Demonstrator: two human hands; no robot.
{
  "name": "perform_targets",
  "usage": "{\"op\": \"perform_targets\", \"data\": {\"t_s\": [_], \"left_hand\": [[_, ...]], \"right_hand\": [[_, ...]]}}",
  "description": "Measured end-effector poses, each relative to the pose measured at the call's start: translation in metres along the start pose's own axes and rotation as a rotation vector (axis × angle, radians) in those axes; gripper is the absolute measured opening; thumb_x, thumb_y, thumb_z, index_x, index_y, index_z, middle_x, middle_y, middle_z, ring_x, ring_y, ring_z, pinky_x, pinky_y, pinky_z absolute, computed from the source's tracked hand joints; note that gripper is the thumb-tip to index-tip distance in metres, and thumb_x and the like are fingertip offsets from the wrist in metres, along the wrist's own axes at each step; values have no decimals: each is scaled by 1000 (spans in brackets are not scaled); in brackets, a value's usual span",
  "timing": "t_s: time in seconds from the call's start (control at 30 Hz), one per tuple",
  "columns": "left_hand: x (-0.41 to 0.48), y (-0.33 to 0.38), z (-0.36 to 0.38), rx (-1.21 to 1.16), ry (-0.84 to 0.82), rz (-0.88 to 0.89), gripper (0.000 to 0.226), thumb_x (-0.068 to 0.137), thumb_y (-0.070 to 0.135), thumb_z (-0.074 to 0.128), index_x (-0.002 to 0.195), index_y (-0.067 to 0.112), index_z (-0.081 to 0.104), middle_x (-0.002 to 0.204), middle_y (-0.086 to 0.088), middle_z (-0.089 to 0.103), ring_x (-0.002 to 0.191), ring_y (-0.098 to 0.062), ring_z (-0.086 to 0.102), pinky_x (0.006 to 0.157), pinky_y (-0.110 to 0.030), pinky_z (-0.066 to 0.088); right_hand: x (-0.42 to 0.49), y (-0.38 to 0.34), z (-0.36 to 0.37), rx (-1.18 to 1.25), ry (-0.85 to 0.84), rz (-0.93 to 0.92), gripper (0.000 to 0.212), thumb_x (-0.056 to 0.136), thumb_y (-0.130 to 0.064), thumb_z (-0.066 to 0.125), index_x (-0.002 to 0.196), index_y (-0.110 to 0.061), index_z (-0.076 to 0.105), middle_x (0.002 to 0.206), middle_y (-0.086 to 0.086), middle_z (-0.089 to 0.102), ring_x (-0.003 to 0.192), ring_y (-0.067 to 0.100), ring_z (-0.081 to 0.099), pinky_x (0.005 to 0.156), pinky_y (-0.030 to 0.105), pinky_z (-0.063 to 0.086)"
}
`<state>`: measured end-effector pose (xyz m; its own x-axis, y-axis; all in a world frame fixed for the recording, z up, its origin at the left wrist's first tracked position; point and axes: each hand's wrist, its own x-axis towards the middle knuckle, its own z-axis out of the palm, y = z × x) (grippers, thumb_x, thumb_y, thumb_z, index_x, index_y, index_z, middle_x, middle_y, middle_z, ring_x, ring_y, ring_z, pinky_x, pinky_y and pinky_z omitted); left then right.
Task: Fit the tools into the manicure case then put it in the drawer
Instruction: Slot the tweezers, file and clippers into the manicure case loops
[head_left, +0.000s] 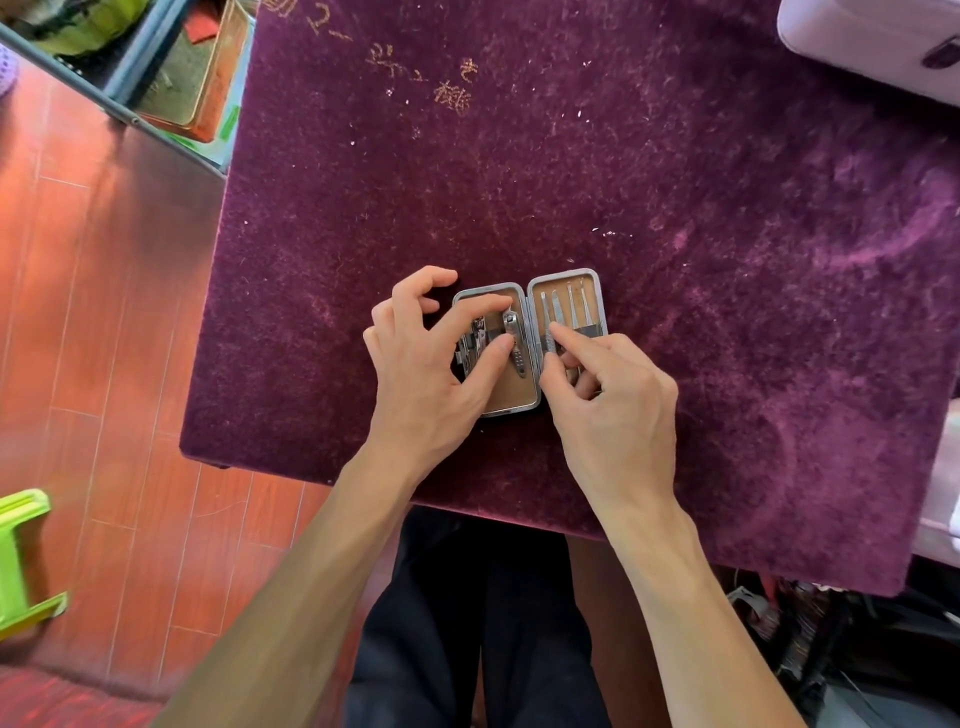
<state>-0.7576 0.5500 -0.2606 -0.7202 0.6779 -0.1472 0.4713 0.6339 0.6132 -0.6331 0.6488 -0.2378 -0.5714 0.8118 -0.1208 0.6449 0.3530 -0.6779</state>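
At the table's near edge, the left hand (421, 374) pinches a steel nail clipper (517, 358) with curled thumb and forefinger. The right hand (613, 395) pinches a slim ridged tool (548, 340). Both tools sit in the open, metal-rimmed, tan-lined manicure case (566, 278) under the fingers, on a worn purple velvet table (675, 208). A red plank floor (104, 312) lies to the left.

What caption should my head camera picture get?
Left hand and right hand fit tools into the open manicure case on a purple table.

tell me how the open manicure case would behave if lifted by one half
Probably stiff: the manicure case has a metal-looking rim. Lifted by one half, the other would likely swing on the middle hinge. The nail clipper and slim tools may slip out if tilted.
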Motion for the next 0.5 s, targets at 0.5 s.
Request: {"op": "perform_targets", "data": {"t_s": [0.5], "left_hand": [[-10,1,-26,-357,67,-312,44,90,26,72,131,25,56,103,9,66,89,-6,65,75,-13,53]], "right_hand": [[5,25,-27,152,178,275,21,101,-25,67,120,-24,77,96,-18,68,81,-9,65,70,8,51]]}}
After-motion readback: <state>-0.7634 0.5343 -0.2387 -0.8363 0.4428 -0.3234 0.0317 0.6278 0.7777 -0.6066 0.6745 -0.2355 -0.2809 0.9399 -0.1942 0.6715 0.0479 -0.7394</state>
